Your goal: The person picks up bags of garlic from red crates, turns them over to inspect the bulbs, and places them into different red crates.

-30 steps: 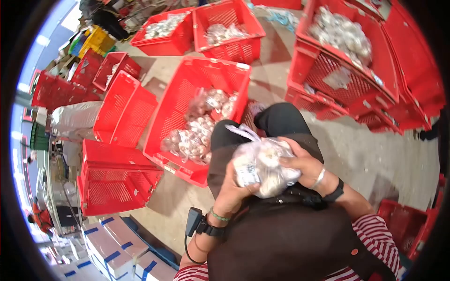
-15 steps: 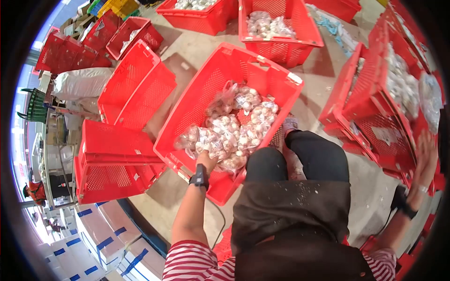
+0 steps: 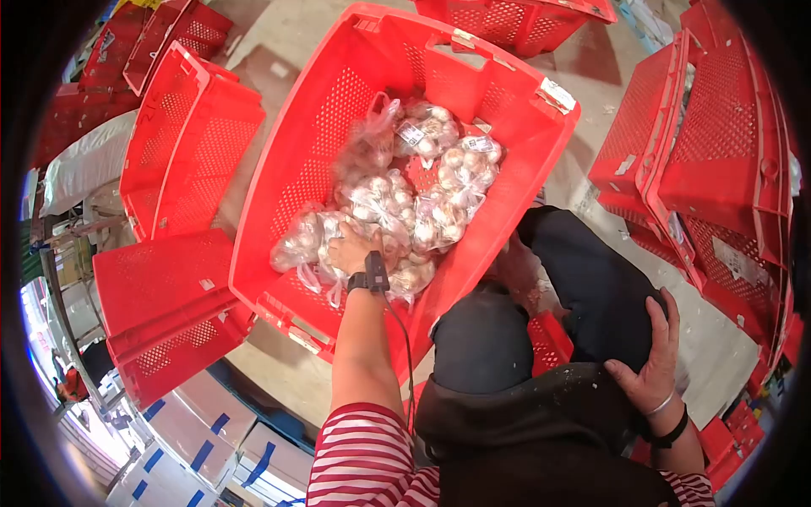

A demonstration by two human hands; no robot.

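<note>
My left hand [image 3: 351, 251] reaches down into a large red crate [image 3: 279, 173] and touches the clear plastic bags of garlic bulbs [image 3: 372, 201] there. Its fingers are apart and partly lost against the shiny plastic. Several bags lie heaped on the crate floor, and some carry a white label with a barcode [image 3: 410, 133]. A black device with a cable sits on my left wrist. My right hand [image 3: 655, 363] rests on my right knee, thumb and fingers spread, holding nothing.
Red crates stand on the left [image 3: 160, 279], at the back [image 3: 507, 21] and stacked on the right [image 3: 718, 152]. White boxes with blue tape [image 3: 203, 422] are at the lower left. A cable [image 3: 404, 338] runs along my left arm.
My left hand has moved further in over the garlic bags. My right hand has come from the crates on the right to my knee. The view has shifted closer to the crate.
</note>
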